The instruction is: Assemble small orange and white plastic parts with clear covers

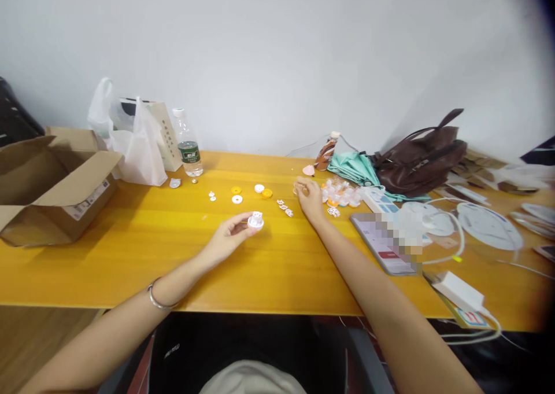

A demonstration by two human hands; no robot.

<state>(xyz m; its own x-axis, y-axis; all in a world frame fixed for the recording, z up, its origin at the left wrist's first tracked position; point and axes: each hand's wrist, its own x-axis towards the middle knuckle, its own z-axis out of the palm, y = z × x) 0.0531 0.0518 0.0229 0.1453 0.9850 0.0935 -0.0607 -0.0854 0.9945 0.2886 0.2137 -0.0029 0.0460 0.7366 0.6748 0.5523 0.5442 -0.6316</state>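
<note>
A small white round plastic part with a raised middle (255,221) is pinched between the thumb and fingers of my left hand (232,232), above the table. My right hand (309,197) reaches farther forward, with its fingers curled together at the tabletop; what they hold is too small to make out. Just right of it lies a heap of clear and orange plastic pieces (344,194). Small white openwork pieces (285,208) lie to its left. Between the hands and the wall are yellow discs (267,193) and white discs (237,199).
An open cardboard box (82,191) stands at the left, near a white plastic bag (141,151) and a water bottle (189,148). At the right are a tablet (381,243), a brown leather bag (425,157), a teal cloth (353,168), a brown-labelled bottle (327,151) and a white charger (459,291).
</note>
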